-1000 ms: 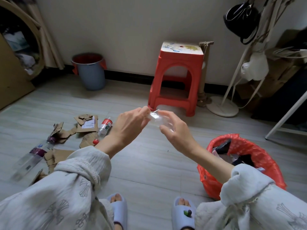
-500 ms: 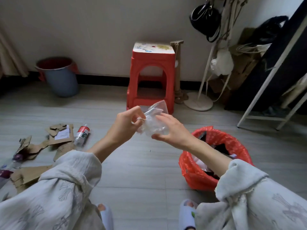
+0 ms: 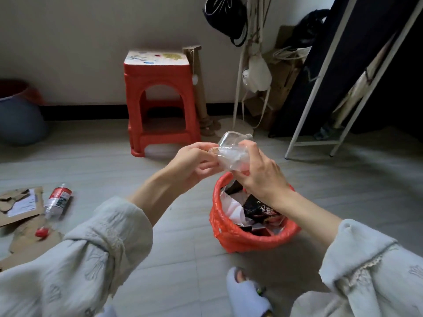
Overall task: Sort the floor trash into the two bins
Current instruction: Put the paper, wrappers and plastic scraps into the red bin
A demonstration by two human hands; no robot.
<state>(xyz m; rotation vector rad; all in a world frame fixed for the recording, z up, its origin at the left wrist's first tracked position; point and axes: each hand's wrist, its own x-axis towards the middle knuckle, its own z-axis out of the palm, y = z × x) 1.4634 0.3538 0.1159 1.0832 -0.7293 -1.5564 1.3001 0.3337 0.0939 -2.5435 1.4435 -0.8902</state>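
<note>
Both hands hold a crumpled clear plastic wrapper (image 3: 231, 151) in the air, just above the far rim of the bin with the red liner (image 3: 240, 242). My left hand (image 3: 194, 164) pinches its left edge; my right hand (image 3: 258, 172) grips it from the right and above. That bin holds paper and dark wrappers. A blue-grey bin with a red liner (image 3: 18, 115) stands at the far left by the wall. On the floor at the left lie a clear bottle with a red label (image 3: 57, 201), torn cardboard pieces (image 3: 20, 202) and a small red cap (image 3: 41, 232).
A red plastic stool (image 3: 160, 104) stands against the wall behind my hands. A white floor-stand base (image 3: 235, 126) and a white metal rack (image 3: 320, 115) with dark cloth fill the right back. My slippered foot (image 3: 247, 294) is near the red-lined bin.
The view has swung right, and my hands have carried the wrapper right, from over bare floor to over the red-lined bin. The wrapper is more crumpled now.
</note>
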